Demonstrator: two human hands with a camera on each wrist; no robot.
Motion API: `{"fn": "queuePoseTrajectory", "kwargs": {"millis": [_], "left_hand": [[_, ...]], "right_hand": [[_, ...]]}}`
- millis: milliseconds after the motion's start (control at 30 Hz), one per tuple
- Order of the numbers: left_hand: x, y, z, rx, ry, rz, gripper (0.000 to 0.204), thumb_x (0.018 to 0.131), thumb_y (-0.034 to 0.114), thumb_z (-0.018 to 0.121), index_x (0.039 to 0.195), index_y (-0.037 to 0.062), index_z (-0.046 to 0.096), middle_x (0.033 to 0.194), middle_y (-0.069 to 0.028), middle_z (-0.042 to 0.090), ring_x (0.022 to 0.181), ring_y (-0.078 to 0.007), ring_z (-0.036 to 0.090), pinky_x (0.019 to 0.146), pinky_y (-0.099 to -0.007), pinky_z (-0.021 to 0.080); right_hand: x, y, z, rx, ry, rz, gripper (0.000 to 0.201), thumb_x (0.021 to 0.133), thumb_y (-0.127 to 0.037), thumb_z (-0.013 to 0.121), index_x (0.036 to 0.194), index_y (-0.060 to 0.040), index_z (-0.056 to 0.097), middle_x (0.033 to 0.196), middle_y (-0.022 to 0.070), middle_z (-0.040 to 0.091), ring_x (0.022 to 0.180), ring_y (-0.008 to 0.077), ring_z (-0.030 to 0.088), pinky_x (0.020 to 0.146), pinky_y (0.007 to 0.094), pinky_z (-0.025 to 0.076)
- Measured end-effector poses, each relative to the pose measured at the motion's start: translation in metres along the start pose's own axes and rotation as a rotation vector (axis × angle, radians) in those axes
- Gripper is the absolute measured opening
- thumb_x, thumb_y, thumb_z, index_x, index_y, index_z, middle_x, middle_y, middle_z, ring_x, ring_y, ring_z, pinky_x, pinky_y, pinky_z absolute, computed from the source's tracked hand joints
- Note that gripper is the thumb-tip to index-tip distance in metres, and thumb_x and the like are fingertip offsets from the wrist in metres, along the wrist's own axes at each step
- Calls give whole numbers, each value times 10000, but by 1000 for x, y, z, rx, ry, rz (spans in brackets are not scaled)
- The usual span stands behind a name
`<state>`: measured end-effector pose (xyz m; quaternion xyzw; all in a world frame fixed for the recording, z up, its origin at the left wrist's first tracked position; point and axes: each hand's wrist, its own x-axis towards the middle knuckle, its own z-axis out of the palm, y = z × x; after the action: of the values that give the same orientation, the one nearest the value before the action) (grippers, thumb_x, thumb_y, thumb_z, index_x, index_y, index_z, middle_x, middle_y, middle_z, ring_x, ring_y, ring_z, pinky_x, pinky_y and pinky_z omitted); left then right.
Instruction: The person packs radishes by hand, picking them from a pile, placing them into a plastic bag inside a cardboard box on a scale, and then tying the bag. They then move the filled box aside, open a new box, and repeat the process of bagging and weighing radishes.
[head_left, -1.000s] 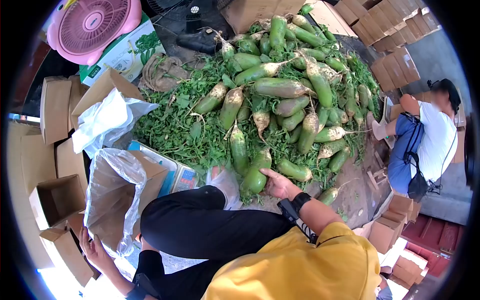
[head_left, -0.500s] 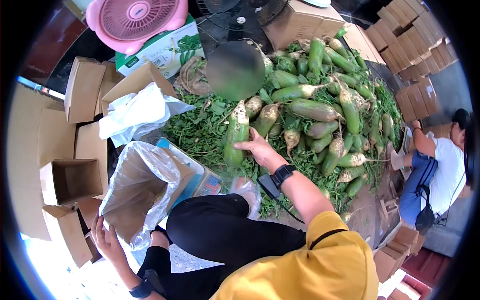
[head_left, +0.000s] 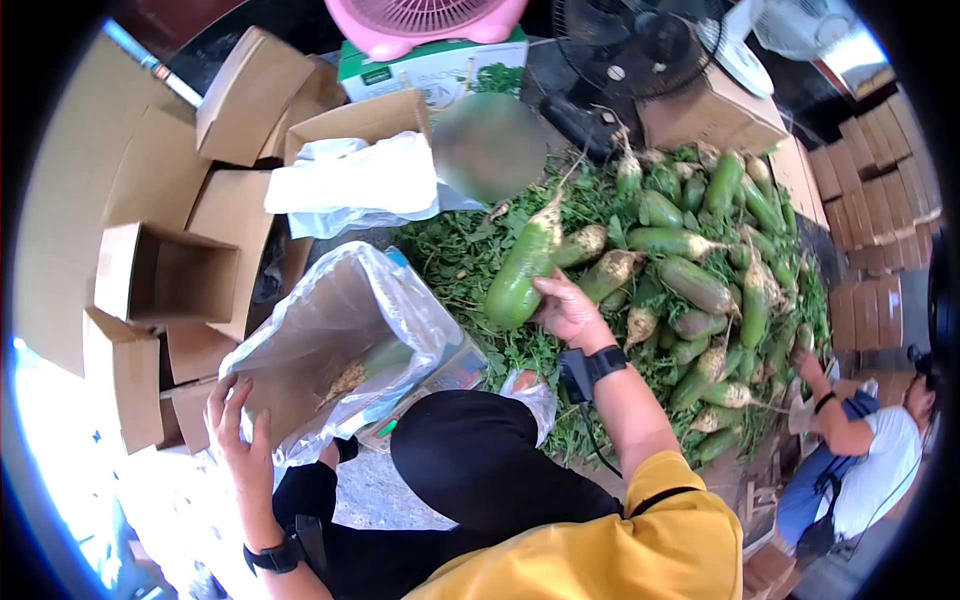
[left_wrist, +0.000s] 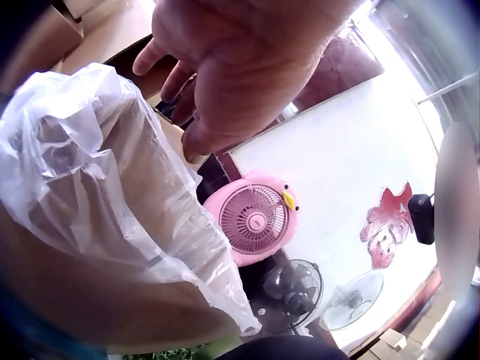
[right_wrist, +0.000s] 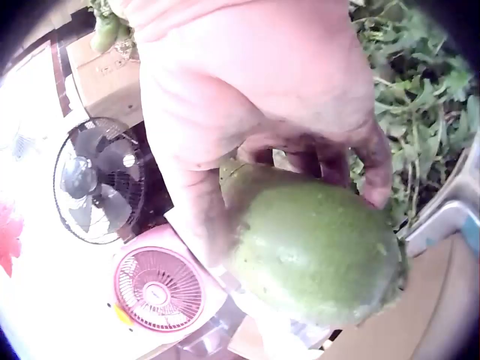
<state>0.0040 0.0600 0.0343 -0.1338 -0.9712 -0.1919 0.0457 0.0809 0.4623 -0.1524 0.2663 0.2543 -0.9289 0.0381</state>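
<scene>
The right hand [head_left: 572, 314] grips a radish [head_left: 518, 278] over the leaves [head_left: 450, 250]; the left hand [head_left: 240, 438], fingers loose, is by the lined box [head_left: 300, 345]. Packing seems in hand, likely calling for a careful lowering inside.

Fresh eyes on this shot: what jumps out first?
The heap of green radishes on leafy greens, right of centre in the head view. Next, the large radish in the right hand, just left of the heap, root end up. Then the bright pink fan at the top edge, on a green-and-white carton.
</scene>
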Motion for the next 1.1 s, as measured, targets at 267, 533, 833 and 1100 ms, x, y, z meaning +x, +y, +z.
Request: {"fn": "queuePoseTrajectory", "kwargs": {"millis": [267, 533, 833, 1100], "left_hand": [[-1, 13, -4, 58, -86, -1, 416, 660, 31, 663, 1070, 25, 591, 1308, -152, 431, 1266, -349, 326, 1024, -440, 322], [17, 72, -6, -612, -92, 202, 494, 724, -22, 612, 1205, 41, 517, 1299, -135, 455, 1047, -244, 543, 880, -336, 440], [43, 153, 38, -886, -137, 156, 445, 821, 20, 577, 1247, -22, 455, 991, -146, 565, 694, -144, 567, 619, -277, 475], [55, 178, 62, -295, -144, 540, 74, 742, 56, 580, 808, 23, 572, 749, -128, 575, 732, -312, 597, 657, -395, 485]], "right_hand": [[-15, -72, 98, -165, -256, -176, 631, 699, -81, 731, 1259, -75, 440, 1172, 65, 552, 1097, 240, 518, 989, 423, 377], [-10, -52, 165, -74, -419, -148, 670, 751, -352, 702, 1271, -30, 428, 1251, 157, 489, 1172, 335, 447, 1029, 481, 323], [-44, -42, 175, -5, -259, -259, 541, 820, -376, 633, 1258, -104, 469, 1237, 76, 536, 1163, 245, 488, 1008, 454, 355], [-63, -75, 160, -219, -120, -511, 514, 783, -230, 670, 1223, -56, 469, 1173, 69, 559, 1106, 233, 516, 977, 405, 385]]}}
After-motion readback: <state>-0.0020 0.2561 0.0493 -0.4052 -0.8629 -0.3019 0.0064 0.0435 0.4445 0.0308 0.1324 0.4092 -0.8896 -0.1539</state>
